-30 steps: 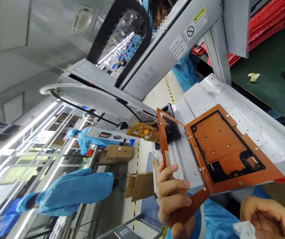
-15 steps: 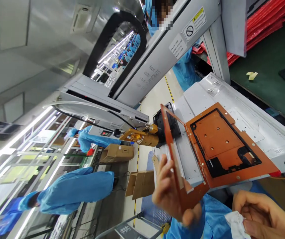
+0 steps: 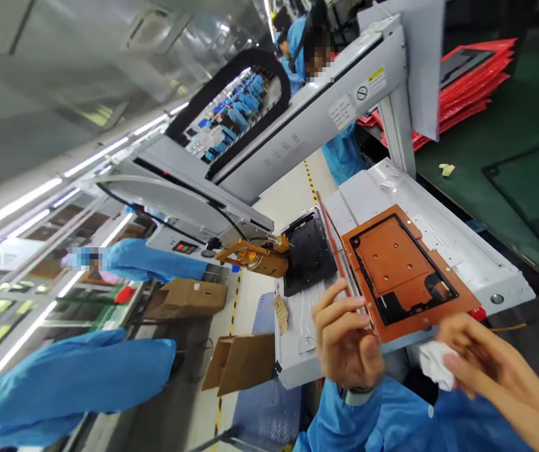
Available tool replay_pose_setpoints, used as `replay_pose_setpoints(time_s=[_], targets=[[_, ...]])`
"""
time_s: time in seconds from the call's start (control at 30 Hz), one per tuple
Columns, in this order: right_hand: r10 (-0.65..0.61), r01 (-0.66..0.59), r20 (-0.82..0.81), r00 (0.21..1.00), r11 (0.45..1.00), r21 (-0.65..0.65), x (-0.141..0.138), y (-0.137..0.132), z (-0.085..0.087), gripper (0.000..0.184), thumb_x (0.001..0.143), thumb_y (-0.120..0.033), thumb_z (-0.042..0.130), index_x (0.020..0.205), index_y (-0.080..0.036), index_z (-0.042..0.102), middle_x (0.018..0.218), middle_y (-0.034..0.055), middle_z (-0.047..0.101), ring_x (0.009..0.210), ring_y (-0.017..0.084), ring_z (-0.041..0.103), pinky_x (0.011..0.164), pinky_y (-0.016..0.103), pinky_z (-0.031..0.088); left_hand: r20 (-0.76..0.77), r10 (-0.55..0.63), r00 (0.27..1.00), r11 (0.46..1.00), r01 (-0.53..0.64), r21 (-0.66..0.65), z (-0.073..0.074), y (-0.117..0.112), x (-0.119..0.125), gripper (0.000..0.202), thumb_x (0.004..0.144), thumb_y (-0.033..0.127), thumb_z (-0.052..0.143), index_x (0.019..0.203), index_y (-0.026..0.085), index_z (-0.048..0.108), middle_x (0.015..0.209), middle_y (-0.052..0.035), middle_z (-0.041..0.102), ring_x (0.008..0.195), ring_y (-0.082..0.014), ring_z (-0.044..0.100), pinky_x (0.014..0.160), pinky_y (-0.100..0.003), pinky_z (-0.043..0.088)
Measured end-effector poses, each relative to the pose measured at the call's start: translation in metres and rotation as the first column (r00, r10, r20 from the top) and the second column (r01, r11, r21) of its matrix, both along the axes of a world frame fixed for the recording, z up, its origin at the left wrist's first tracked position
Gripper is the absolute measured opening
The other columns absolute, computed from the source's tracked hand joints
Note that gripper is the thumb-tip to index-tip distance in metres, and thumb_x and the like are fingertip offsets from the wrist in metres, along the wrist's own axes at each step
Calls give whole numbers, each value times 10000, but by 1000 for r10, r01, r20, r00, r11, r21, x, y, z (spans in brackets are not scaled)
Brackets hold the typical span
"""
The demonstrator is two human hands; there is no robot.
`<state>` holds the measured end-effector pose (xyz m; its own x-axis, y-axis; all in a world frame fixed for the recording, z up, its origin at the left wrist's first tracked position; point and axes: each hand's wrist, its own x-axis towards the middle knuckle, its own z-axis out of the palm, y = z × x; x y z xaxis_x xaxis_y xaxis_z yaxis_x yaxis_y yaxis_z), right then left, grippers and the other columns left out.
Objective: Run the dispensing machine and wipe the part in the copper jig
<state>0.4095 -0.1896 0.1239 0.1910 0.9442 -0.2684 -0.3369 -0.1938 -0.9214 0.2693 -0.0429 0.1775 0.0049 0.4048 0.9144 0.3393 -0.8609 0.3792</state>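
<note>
An orange fixture plate with a black frame part in its recess lies on the white machine bed. Its hinged orange lid frame stands upright on edge at the plate's left side. My left hand grips the lid's near end, fingers curled round it. My right hand hovers at the plate's near right corner, pinching a white cloth.
A black tray sits on the bed left of the fixture, beside a brass dispensing head under the grey gantry. Red sheets are stacked on a green table at the right. Co-workers in blue coats and cardboard boxes stand at the left.
The lid frame has swung from wide open to upright on its edge, with my left hand following it. My right hand with the cloth rose toward the plate. The camera tilted.
</note>
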Motion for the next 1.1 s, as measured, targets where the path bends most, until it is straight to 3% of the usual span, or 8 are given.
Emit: replay_pose_setpoints(time_s=[0.17,0.27,0.37,0.5,0.63,0.9,1.0,1.1], targets=[[22,-58,108,994,936,346,-47,104,28,428,1105,-441,568,1424,-249,779,1234,89,804,994,232,721,942,384,597,141,72,987,995,-81,58,-8,11,-14,206,1033,347,515,905,231,626,877,-27,674,993,-305,746,976,-521,615],[59,-101,100,993,867,487,-67,132,34,520,1121,-379,513,1583,-217,691,1411,99,776,1205,256,727,1118,448,558,123,116,986,989,-126,79,-11,14,-21,219,1041,351,454,910,242,592,881,-22,645,1005,-307,738,1012,-529,601],[59,-95,84,995,836,540,-79,135,33,551,1137,-357,493,1659,-232,618,1463,97,754,1196,243,738,1102,437,571,87,145,986,988,-150,45,-11,12,-25,233,1056,354,405,916,252,562,888,-22,613,1051,-317,732,1054,-552,588],[14,-81,128,992,840,537,-84,130,28,577,1134,-311,487,1705,-272,561,1309,78,799,1009,207,742,981,396,599,157,140,978,988,-147,35,-11,9,-20,239,1034,344,404,879,248,559,859,-22,595,1001,-301,715,1044,-539,577],[-40,-62,170,985,830,554,-82,131,27,598,1128,-283,473,1722,-292,538,1198,64,801,987,206,726,946,375,592,154,153,976,987,-158,22,-12,8,-14,260,1027,352,404,864,250,579,830,-28,596,983,-311,707,974,-522,576],[-20,-119,251,968,843,525,-72,145,34,657,1080,-253,475,1736,-274,520,1094,60,781,908,207,689,889,370,576,174,171,970,983,-181,43,-10,9,-9,244,1007,363,419,836,255,557,799,-27,561,910,-302,662,1040,-579,561],[-35,-85,209,977,840,536,-69,150,34,608,1077,-281,494,1675,-244,597,1160,76,795,980,217,708,945,387,574,193,146,970,986,-159,51,-10,10,-10,250,1005,378,447,839,249,582,787,-27,564,912,-299,658,992,-537,565],[-52,4,87,995,879,477,-65,158,35,413,1082,-354,551,1384,-216,797,1177,81,808,1007,218,709,936,377,553,182,149,972,984,-164,68,-9,11,-9,251,1005,383,460,834,247,584,773,-27,562,893,-301,660,918,-506,563]])
